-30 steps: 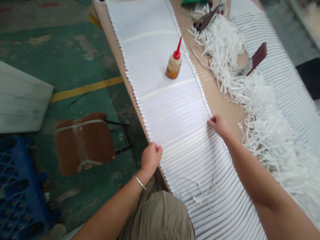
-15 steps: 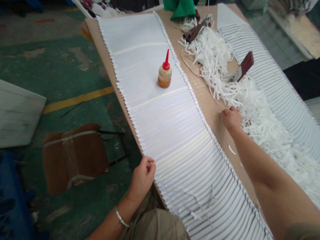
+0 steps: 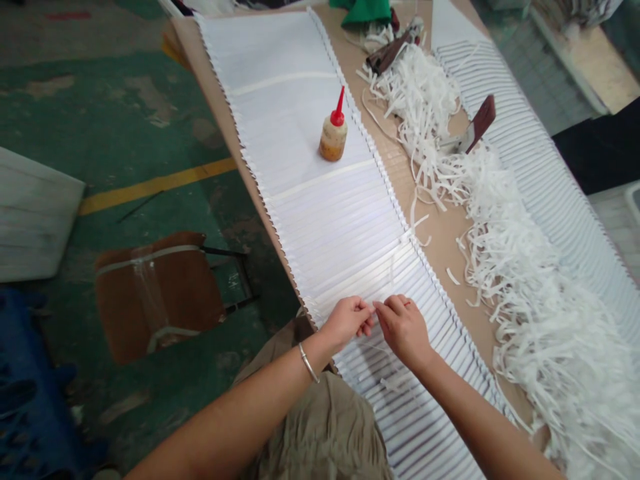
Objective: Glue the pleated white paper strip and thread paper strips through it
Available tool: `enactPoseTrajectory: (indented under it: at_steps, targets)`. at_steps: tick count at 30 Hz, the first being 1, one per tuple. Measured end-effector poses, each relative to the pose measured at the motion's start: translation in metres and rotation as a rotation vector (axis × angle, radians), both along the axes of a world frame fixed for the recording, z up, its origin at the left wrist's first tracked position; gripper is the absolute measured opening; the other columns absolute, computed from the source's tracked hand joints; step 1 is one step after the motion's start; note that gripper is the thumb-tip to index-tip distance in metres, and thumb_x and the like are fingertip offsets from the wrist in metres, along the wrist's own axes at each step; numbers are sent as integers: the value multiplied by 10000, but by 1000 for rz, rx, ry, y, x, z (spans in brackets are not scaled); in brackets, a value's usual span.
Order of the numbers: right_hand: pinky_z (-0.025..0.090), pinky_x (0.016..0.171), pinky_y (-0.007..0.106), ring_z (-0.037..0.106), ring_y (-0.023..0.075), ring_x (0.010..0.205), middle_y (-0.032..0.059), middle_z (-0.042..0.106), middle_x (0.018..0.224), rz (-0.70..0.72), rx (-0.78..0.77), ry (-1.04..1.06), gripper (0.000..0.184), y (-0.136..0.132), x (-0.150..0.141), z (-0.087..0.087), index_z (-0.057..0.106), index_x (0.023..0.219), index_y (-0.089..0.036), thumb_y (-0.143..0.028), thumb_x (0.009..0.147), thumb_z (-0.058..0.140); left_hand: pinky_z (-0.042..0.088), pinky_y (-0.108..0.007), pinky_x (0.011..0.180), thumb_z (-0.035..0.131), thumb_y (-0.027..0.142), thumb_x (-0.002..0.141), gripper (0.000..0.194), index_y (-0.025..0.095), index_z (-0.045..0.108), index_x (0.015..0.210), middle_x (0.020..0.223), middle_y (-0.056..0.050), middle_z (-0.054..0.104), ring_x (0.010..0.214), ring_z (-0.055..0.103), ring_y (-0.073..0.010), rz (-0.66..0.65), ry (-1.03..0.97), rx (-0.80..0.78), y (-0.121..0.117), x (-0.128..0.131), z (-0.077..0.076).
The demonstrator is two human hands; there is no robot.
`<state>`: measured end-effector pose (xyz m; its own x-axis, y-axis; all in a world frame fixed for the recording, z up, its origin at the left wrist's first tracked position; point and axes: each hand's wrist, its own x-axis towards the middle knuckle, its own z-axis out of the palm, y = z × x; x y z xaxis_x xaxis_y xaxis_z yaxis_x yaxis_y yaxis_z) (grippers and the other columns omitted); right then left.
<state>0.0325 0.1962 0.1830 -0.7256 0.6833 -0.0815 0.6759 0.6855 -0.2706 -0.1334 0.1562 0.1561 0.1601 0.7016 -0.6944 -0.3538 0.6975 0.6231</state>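
Note:
My left hand point(image 3: 350, 319) and my right hand point(image 3: 404, 330) meet fingertip to fingertip above the near part of a long white sheet point(image 3: 300, 133) made of narrow strips with notched edges. Both are closed in a pinch; whatever is between the fingers is too small to make out. Just beyond my right hand, a thin white strip point(image 3: 393, 267) crosses the sheet, and others curl over its right edge. Farther up the sheet stands a squeeze bottle point(image 3: 333, 140) with a red nozzle and amber liquid inside. Loose white scraps lie below my hands.
A heap of white strips point(image 3: 540, 280) covers the tabletop point(image 3: 443, 250) to the right, with a dark-red-handled tool point(image 3: 480, 123) sticking out. Behind it lies a second slatted sheet point(image 3: 530, 147). On the left stand a brown chair point(image 3: 160, 300) and a blue plastic pallet point(image 3: 35, 393).
My right hand has come from the strip heap to the sheet's middle. My left hand has moved right from the sheet's left edge to meet it. White strips now lie over the right edge.

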Motion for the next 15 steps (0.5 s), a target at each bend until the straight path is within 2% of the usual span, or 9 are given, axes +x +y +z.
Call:
enactPoseTrajectory:
  at_steps: [3, 5, 6, 8, 9, 11, 13, 15]
  targets:
    - [480, 888, 435, 581, 294, 1072, 139, 687, 1152, 28, -91, 40, 342, -2, -7, 5, 704, 1261, -231, -148, 993, 510, 386, -237, 510, 580, 260, 879, 175, 190, 533, 725, 603, 14, 584, 486, 536, -109, -79, 83, 92, -11, -9, -3]
    - [447, 1029, 476, 538, 309, 1283, 149, 641, 1393, 90, -135, 93, 418, 4, -15, 7, 626, 1398, -227, -162, 1006, 495, 404, -251, 530, 572, 224, 848, 143, 196, 542, 712, 588, 16, 574, 506, 552, -129, -152, 191, 206, -15, -13, -1]
    - [413, 1089, 490, 533, 297, 1322, 141, 637, 1429, 129, -172, 118, 420, 9, -18, 8, 599, 1427, -230, -188, 1026, 481, 416, -257, 542, 570, 213, 836, 119, 197, 557, 718, 600, 12, 587, 520, 566, -138, -183, 244, 262, -15, -15, 1]
    - [367, 1143, 491, 616, 250, 1207, 109, 731, 1274, 205, -278, 129, 348, 24, -20, 5, 636, 1362, -237, -263, 1066, 456, 442, -266, 571, 559, 215, 833, 93, 199, 589, 746, 643, 1, 627, 559, 607, -155, -218, 316, 345, -15, -20, 6]
    - [366, 1138, 486, 653, 230, 1092, 85, 769, 1124, 229, -325, 105, 306, 35, -16, 3, 686, 1259, -237, -309, 1077, 450, 453, -267, 584, 550, 225, 843, 97, 202, 599, 762, 664, -3, 645, 583, 630, -162, -222, 335, 368, -16, -25, 8]
    - [399, 1079, 462, 660, 210, 913, 53, 752, 874, 228, -383, -4, 338, 60, 6, -2, 737, 989, -224, -392, 1075, 457, 455, -259, 595, 543, 242, 855, 112, 206, 599, 764, 658, -1, 651, 609, 653, -167, -222, 374, 379, -20, -40, 10]
    - [456, 954, 382, 653, 190, 820, 44, 719, 789, 126, -438, -153, 397, 85, 44, -4, 712, 836, -213, -426, 1059, 463, 438, -248, 579, 546, 257, 861, 130, 211, 586, 746, 632, 3, 643, 603, 653, -167, -228, 421, 347, -28, -59, 7]
    - [464, 778, 311, 640, 181, 739, 37, 700, 749, -110, -413, -376, 376, 107, 88, -2, 682, 770, -215, -419, 1025, 497, 415, -242, 556, 544, 266, 869, 148, 217, 579, 734, 617, 7, 635, 577, 632, -163, -261, 448, 308, -38, -75, 1]
